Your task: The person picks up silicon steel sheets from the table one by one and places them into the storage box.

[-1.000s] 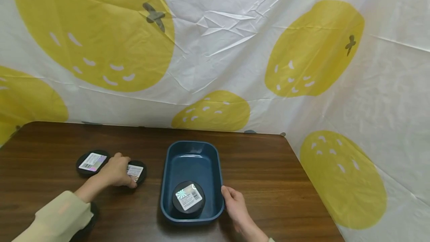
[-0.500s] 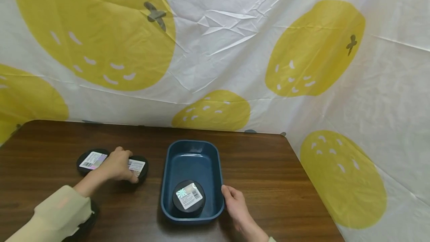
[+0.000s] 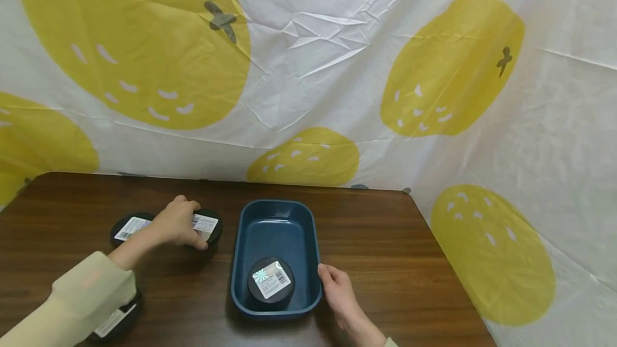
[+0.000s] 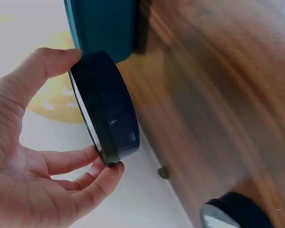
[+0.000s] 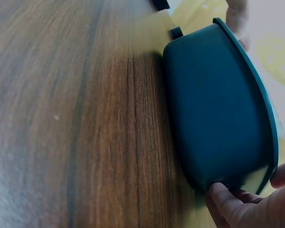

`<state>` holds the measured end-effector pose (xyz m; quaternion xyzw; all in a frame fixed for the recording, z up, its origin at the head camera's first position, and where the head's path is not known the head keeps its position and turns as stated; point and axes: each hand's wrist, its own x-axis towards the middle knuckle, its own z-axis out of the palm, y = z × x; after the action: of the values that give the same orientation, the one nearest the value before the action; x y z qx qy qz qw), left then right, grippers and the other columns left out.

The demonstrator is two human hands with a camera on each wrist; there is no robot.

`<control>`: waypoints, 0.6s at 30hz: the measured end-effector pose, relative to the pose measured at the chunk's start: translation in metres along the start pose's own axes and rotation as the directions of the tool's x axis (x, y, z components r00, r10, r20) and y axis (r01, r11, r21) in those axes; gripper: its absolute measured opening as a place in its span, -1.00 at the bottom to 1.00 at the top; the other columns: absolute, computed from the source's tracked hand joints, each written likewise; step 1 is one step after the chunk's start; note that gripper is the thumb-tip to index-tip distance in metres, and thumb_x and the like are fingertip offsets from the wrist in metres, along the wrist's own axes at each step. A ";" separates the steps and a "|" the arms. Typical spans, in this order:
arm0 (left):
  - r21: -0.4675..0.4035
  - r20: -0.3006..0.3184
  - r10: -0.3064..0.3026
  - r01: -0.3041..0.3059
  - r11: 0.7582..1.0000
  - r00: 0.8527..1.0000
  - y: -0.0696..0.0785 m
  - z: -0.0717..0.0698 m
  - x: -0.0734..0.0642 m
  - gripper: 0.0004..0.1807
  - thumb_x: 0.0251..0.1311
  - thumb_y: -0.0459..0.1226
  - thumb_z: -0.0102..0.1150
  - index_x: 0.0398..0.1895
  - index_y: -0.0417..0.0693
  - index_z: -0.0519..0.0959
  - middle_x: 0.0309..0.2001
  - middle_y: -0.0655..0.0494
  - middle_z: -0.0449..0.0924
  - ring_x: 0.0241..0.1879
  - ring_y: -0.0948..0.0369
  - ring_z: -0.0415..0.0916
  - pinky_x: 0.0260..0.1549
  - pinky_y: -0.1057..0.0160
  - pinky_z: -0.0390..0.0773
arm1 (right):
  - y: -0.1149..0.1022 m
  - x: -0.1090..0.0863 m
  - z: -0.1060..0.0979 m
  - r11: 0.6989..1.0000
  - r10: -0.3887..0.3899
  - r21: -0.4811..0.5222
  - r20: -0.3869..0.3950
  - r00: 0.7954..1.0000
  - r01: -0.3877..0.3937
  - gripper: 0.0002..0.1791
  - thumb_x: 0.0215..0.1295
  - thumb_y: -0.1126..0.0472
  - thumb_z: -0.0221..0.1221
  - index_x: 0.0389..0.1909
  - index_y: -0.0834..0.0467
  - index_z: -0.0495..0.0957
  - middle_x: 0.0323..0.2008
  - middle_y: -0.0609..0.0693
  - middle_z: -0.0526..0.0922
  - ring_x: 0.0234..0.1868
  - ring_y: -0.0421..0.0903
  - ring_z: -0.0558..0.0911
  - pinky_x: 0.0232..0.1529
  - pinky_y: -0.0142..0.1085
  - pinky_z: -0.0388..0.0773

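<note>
My left hand holds a round black container with a white label on top, left of the blue rectangular dish. The left wrist view shows thumb and fingertips pinching the container's rim, with its base raised off the table. On the dish's right side my right hand grips the wall, thumb at the rim and fingers against the outside low down in the right wrist view. One labelled black container lies in the near end of the dish.
A similar black container stands at the left, partly behind my left hand. Another container lies near the front, partly covered by the left sleeve. Behind the wooden table hangs a white curtain with yellow fruit prints.
My left hand has lifted the black container and carried it slightly right and away, towards the dish. More of the front left container shows beneath the sleeve. My right hand and the dish stay put.
</note>
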<state>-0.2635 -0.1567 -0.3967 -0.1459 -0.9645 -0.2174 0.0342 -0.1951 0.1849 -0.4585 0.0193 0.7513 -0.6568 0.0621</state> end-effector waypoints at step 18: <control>-0.022 0.018 0.070 -0.069 0.997 0.997 0.047 -0.023 0.024 -0.10 -0.56 -0.12 0.53 -0.06 -0.56 0.46 -0.23 -0.31 0.40 -0.28 -0.04 0.37 -0.29 0.03 0.47 | 0.000 0.000 -0.001 1.000 -0.003 0.007 0.007 1.000 0.003 -0.56 0.43 0.20 -0.10 -0.03 0.56 0.45 -0.33 0.07 0.63 -0.36 -0.23 0.56 -0.30 -0.36 0.54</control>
<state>-0.2726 -0.1195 -0.3539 -0.1818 -0.9568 -0.2248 0.0311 -0.1952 0.1862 -0.4579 0.0163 0.7486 -0.6597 0.0638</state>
